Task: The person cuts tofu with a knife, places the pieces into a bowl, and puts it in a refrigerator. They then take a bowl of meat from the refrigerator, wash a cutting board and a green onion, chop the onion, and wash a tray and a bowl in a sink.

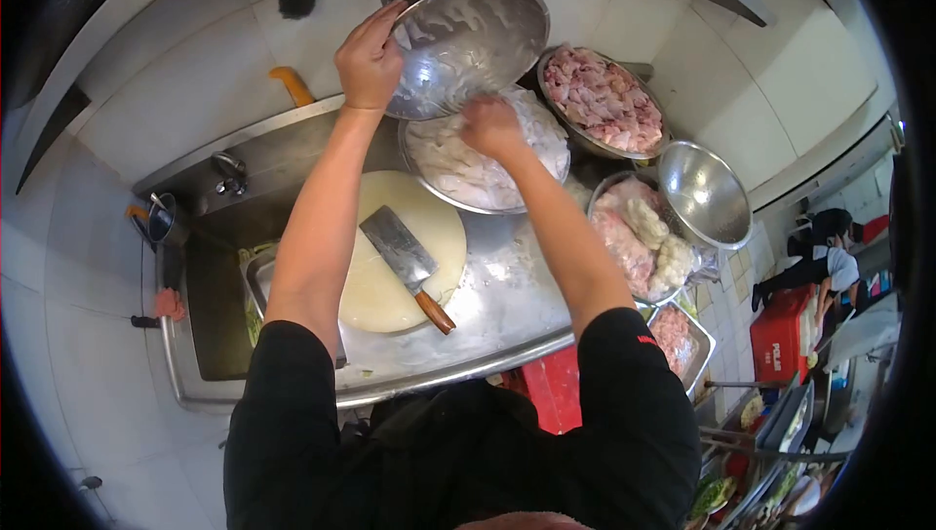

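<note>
My left hand (370,60) grips the rim of a large metal bowl (487,28), tilted up with its inside toward me and smeared with pale residue. Below it is a second metal bowl full of whitish, wet-looking pieces (448,164), probably raw meat. My right hand (490,127) is at the lower edge of the tilted bowl, just over those pieces; its fingers are blurred and partly hidden. A cleaver with a wooden handle (400,247) lies on the round cutting board (390,306), between my forearms.
To the right stand a bowl of pink raw meat (604,101), a shiny metal bowl (704,194), a bowl with bagged pale food (643,233) and a tray of minced meat (678,335). The sink (210,325) is at left. A person (829,267) is far right.
</note>
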{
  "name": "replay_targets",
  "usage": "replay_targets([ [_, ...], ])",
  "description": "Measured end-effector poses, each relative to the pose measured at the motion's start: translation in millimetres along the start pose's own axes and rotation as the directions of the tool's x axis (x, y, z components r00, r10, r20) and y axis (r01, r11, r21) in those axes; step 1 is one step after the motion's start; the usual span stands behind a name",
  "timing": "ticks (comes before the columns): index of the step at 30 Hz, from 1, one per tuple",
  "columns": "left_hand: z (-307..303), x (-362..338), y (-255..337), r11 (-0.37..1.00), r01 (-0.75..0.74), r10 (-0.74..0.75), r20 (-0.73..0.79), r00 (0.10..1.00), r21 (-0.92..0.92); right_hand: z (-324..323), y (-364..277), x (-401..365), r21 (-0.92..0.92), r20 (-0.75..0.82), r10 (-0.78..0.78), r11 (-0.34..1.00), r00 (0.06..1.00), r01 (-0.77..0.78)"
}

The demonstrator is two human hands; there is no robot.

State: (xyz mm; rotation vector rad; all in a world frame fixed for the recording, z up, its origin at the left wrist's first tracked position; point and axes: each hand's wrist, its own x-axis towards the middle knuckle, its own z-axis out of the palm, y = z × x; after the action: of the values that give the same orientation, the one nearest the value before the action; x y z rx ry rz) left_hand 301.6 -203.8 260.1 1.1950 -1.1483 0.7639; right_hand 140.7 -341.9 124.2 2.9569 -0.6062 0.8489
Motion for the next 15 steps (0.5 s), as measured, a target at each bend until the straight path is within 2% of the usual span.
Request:
replay_targets([
  [2, -18, 5, -8, 0.999, 0.028, -0.024, -0.072, 0.997, 0.045, -2, 27, -27, -0.035, 0.065, -0.098, 0.994, 0.993, 0.100],
  [3, -27, 8, -12, 0.997, 0.041, -0.033, -0.109, 0.994, 0.071, -11, 36, -33, 0.056, 0.103, -0.055, 0.997, 0.993, 0.050],
  [4, -36, 8, -17, 0.993, 0.115, -0.109, -0.144, 0.984, 0.031, -21, 38, -37, 0.147, 0.148, -0.023, 0.989, 0.989, 0.001],
  [5, -47, 5, -24, 0.982, 0.190, -0.188, -0.183, 0.965, -0.006, -53, 20, -41, 0.207, 0.152, 0.131, 0.965, 0.980, -0.161],
  [6, -60, -2, -31, 0.962, 0.269, -0.270, -0.225, 0.936, -0.039, -51, 27, -45, 0.283, 0.096, 0.125, 0.948, 0.988, -0.148],
  [7, -76, -12, -37, 0.923, 0.383, -0.381, -0.238, 0.894, -0.039, -65, 12, -51, 0.411, -0.018, 0.170, 0.900, 0.985, -0.148],
  [8, -89, -23, -41, 0.870, 0.491, -0.484, -0.253, 0.837, -0.043, -61, 11, -56, 0.352, -0.154, 0.187, 0.928, 0.970, -0.123],
  [9, -100, -34, -46, 0.806, 0.589, -0.579, -0.270, 0.769, -0.053, -56, 11, -61, 0.343, -0.170, 0.264, 0.919, 0.950, -0.194],
  [10, -108, -47, -50, 0.788, 0.597, -0.607, -0.350, 0.713, -0.152, -59, 7, -64, 0.304, -0.134, 0.288, 0.922, 0.948, -0.237],
  [12, -133, -70, -43, 0.741, 0.633, -0.662, -0.397, 0.635, -0.224, -40, 20, -73, 0.335, -0.037, 0.362, 0.883, 0.932, -0.329],
  [13, -148, -82, -39, 0.718, 0.647, -0.685, -0.423, 0.593, -0.257, -31, 32, -78, 0.356, -0.045, 0.315, 0.892, 0.948, -0.280],
  [14, -164, -94, -42, 0.689, 0.705, -0.689, -0.455, 0.565, -0.168, -24, 39, -82, 0.376, -0.030, 0.347, 0.873, 0.938, -0.311],
  [15, -185, -109, -46, 0.638, 0.766, -0.692, -0.492, 0.528, -0.076, -29, 37, -84, 0.463, -0.036, 0.292, 0.852, 0.956, -0.243],
])
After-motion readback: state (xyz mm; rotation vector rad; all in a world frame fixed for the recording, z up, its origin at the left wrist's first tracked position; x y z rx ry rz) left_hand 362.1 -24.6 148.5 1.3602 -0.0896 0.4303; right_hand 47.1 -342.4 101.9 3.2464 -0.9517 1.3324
